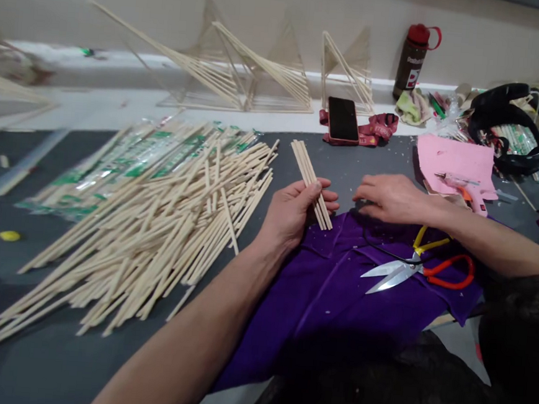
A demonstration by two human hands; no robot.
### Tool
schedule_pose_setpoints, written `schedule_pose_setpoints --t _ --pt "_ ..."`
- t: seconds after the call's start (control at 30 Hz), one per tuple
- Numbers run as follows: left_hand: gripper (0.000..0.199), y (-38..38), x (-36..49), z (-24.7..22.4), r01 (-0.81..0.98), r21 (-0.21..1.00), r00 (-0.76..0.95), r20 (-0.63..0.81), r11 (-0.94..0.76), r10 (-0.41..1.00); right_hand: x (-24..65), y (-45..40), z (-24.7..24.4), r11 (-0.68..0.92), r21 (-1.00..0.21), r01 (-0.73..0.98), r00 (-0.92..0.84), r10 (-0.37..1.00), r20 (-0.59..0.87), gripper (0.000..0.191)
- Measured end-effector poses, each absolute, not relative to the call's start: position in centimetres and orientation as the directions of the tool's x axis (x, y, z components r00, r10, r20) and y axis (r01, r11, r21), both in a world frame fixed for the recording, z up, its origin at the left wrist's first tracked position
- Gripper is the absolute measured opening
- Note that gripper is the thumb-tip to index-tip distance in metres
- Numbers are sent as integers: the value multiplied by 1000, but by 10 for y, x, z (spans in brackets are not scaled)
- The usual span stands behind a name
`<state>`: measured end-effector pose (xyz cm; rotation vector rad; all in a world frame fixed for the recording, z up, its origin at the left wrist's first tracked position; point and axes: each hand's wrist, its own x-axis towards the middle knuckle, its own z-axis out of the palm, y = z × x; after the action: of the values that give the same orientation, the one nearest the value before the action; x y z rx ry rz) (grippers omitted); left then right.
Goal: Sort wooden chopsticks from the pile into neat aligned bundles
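Note:
My left hand (292,210) is closed around a small flat bundle of thin wooden sticks (304,161), pinned under the thumb and slanting away from me. To its right, my right hand (388,198) is held palm down with its fingers loosely bent and nothing visible in them. Purple cloth (318,293) lies below both hands. On it rest scissors (397,271) with one yellow and one red handle, blades apart. A large loose pile of longer wooden sticks (169,225) spreads to the left of my left hand.
Plastic packets of sticks (114,165) lie behind the pile. Twisted stick frames (270,74) stand along the wall. A phone (344,119), a bottle (409,67), a pink sheet (455,154) with a glue gun (469,191), and a black headband-like device (537,151) are at the back right.

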<state>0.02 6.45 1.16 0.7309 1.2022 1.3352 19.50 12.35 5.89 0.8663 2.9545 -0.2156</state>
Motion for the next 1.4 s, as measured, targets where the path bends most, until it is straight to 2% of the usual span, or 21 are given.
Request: schedule_pose_setpoints --t 0.1,0.2,0.4,0.6,0.73,0.83,0.93,1.0,1.13,1.3,1.4 --pt "36 64 -2 14 -304 939 -196 -225 159 955 190 117 49 861 -105 498 -863 479 -160 37" --pt "36 61 -4 14 -256 944 -178 -259 210 949 188 108 45 864 -105 492 -861 466 -205 36" --pt "34 48 -7 15 -143 933 -74 -343 330 937 184 91 52 841 -232 489 -852 403 -335 27" --pt "31 42 -7 16 -193 894 -10 -414 404 910 186 86 48 895 -344 286 -941 195 -276 24" --pt "26 40 -7 14 -197 868 45 -457 456 889 192 84 52 914 -354 198 -958 105 -266 25" --pt "26 39 -7 13 -215 871 10 -451 443 892 200 97 58 914 -309 262 -957 206 -204 24" --pt "30 40 -7 16 -228 887 -52 -422 400 905 210 124 58 860 -183 477 -879 464 -114 27" --pt "32 43 -7 20 -223 903 -83 -393 367 916 214 142 53 804 -96 586 -809 577 -108 27" --pt "31 48 -6 26 -187 932 -134 -336 309 932 212 160 41 788 -49 614 -781 597 -183 26" --pt "34 47 -7 22 -190 932 -122 -334 308 935 202 153 38 800 70 595 -771 594 -230 27" --pt "34 45 -9 19 -217 926 -121 -339 309 933 195 152 43 803 74 592 -763 588 -269 29"
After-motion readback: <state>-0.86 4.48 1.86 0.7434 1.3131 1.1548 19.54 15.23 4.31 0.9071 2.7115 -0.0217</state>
